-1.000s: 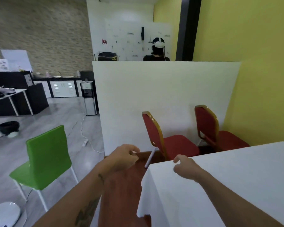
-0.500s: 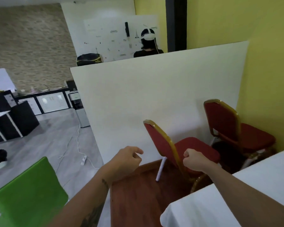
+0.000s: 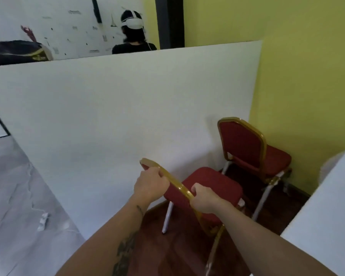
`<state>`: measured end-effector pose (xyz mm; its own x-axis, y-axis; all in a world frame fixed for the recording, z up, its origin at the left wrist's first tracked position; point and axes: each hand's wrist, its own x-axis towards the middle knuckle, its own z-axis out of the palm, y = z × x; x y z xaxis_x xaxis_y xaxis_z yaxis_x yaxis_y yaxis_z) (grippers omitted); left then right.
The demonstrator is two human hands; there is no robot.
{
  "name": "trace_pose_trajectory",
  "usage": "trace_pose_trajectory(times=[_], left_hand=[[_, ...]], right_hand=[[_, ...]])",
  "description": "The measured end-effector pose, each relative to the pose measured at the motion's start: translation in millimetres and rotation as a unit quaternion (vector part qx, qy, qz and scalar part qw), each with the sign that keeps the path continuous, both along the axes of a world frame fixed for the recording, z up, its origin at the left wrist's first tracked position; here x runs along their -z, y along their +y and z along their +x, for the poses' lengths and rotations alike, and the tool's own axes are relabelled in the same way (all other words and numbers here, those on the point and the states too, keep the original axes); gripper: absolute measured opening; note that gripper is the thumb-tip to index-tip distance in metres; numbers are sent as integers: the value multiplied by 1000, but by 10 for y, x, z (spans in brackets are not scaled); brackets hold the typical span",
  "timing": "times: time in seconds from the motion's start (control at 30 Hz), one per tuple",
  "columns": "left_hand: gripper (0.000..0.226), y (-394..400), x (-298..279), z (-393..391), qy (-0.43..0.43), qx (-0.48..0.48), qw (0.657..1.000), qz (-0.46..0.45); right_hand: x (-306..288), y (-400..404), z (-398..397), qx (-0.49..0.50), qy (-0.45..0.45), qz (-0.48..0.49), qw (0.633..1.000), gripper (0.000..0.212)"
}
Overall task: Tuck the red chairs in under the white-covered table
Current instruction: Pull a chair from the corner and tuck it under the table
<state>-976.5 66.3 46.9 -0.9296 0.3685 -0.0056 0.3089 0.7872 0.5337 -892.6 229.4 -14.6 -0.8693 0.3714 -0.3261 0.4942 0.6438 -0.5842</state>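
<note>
Both hands, left hand and right hand, clench the gold top rail of the near red chair, which stands beside the far red chair, apart from the white-covered table.

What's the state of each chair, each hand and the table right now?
Near red chair: upright, not tucked, gripped at the top rail of its backrest.
Far red chair: upright, untouched, by the yellow wall, not tucked.
Left hand: closed on the near chair's gold top rail.
Right hand: closed on the same rail, further along it.
White-covered table: at the right, no chair under it.
</note>
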Motion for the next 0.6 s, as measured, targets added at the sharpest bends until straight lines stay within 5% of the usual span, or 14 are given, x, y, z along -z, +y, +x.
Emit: trace_pose_trajectory(times=[0.1,0.2,0.37,0.5,0.6], left_hand=[[27,186,263,-381,-25,-30,999,22],[51,316,506,-785,-81,-44,994,60],[102,459,751,-1321,-213,-19,972,99],[115,581,876,-1493,-230,-16,966,115],[119,626,969,-1513,-256,-14,960,111]], right_hand=[[94,-68,-278,29,-15,4,999,46],[163,-163,-564,75,-37,21,996,61],[321,-313,-855,126,-99,35,986,61],[512,-402,-877,182,-106,66,975,61],[566,-438,-871,199,-94,107,970,40]])
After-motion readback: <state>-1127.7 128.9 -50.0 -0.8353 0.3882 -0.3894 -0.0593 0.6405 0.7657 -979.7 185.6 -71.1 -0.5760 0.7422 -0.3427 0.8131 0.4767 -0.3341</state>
